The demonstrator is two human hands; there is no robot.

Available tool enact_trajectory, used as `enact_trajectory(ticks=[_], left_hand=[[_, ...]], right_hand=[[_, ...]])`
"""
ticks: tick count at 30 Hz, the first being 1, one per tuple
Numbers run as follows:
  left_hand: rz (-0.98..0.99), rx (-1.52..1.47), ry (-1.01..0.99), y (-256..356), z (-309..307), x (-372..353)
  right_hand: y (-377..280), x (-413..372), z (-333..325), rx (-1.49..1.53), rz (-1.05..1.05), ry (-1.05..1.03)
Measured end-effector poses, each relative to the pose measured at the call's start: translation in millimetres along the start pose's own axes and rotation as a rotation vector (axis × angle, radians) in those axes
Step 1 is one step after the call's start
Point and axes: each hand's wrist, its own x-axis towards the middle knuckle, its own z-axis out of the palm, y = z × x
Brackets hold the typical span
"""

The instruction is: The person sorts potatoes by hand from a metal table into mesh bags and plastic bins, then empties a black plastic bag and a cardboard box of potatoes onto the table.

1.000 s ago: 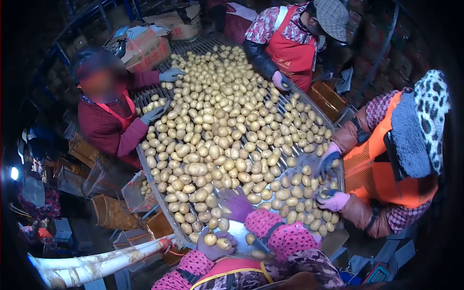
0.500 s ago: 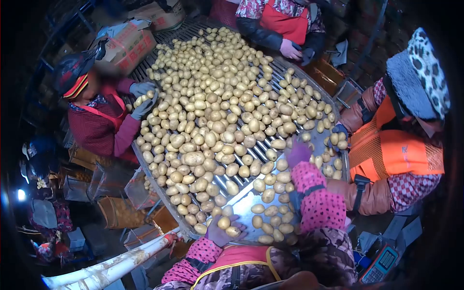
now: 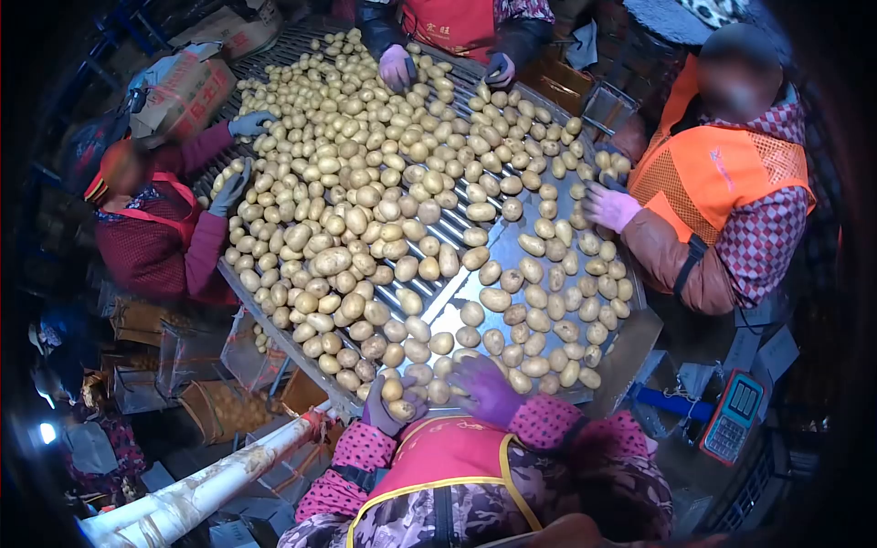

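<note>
Potatoes (image 3: 331, 264) cover most of the slatted metal table, with a looser group on its smooth metal plate (image 3: 501, 245). At the near edge, my left hand (image 3: 376, 413), in a purple glove, is curled round a potato (image 3: 400, 410), with another against its fingers. Just to the right, my right hand (image 3: 491, 389), also purple-gloved, reaches inward palm down. Its fingers are stretched out and touch potatoes (image 3: 438, 391) lying between my two hands. Its palm side is hidden.
Co-workers stand at the left (image 3: 155, 219), far side (image 3: 448, 27) and right (image 3: 722, 173), their gloved hands among potatoes. White pipes (image 3: 210, 484) run at lower left. A handheld keypad device (image 3: 731, 416) lies at lower right. Cartons (image 3: 183, 96) stand at back left.
My right hand has drawn back from the right-hand potatoes to the near edge, beside my left. More potatoes lie on the plate. The view has shifted; the right co-worker's hand now reaches onto the table.
</note>
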Motion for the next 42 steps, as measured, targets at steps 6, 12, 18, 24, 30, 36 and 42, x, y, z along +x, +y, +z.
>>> enact_trajectory(ticks=[6, 12, 18, 24, 30, 36, 42], left_hand=[[-0.013, -0.008, -0.055, -1, -13, -12], [0.065, 0.082, 0.164, -13, 2, -14], [0.153, 0.239, 0.188, -18, -1, -14], [0.210, 0.357, 0.118, -20, -6, -19], [0.205, 0.123, 0.140, -23, -13, -37], [0.131, 0.327, 0.140, -27, -4, -42], [0.069, 0.281, -0.102, -28, 42, -23]], right_hand=[[38, -70, -29, -0.407, 0.227, 0.019], [81, -33, -1, -0.358, 0.494, 0.370], [32, 11, 9, -0.217, -0.160, -0.044], [77, 73, 10, -0.449, 0.285, 0.286], [-9, 17, 22, -0.252, -0.373, -0.006], [68, -1, -52, -0.010, 0.640, 0.270], [168, 14, -19, -0.446, 0.813, -0.106]])
